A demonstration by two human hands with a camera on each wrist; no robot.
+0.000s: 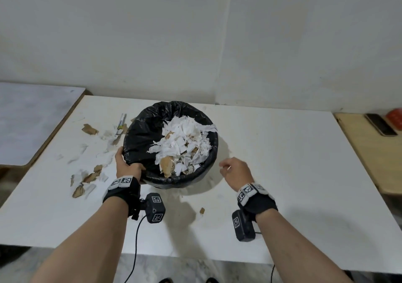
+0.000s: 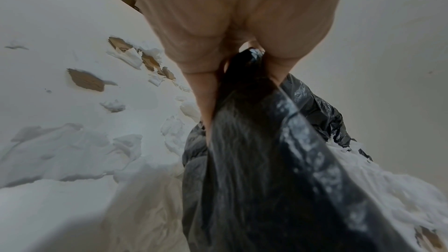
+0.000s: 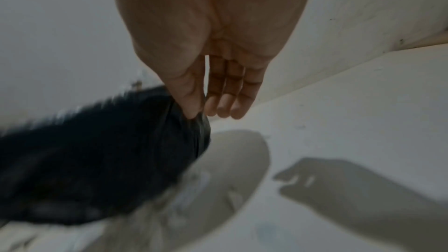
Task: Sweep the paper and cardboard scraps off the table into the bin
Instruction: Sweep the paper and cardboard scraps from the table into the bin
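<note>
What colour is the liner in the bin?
Black: the bin liner is glossy black plastic, clearest in the head view.

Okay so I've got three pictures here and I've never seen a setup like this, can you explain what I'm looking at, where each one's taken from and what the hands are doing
No machine here: a person wears three cameras. The wide picture comes from the head, looking down at a white table. The other two come from the wrists, looking along each palm. A bin lined with a black bag stands on the table, partly full of torn paper and cardboard. More scraps lie on the table left of it. The left hand grips the bin's rim. The right hand is beside the bin with relaxed fingers, holding nothing. A phone lies on a side table, far right.
</note>
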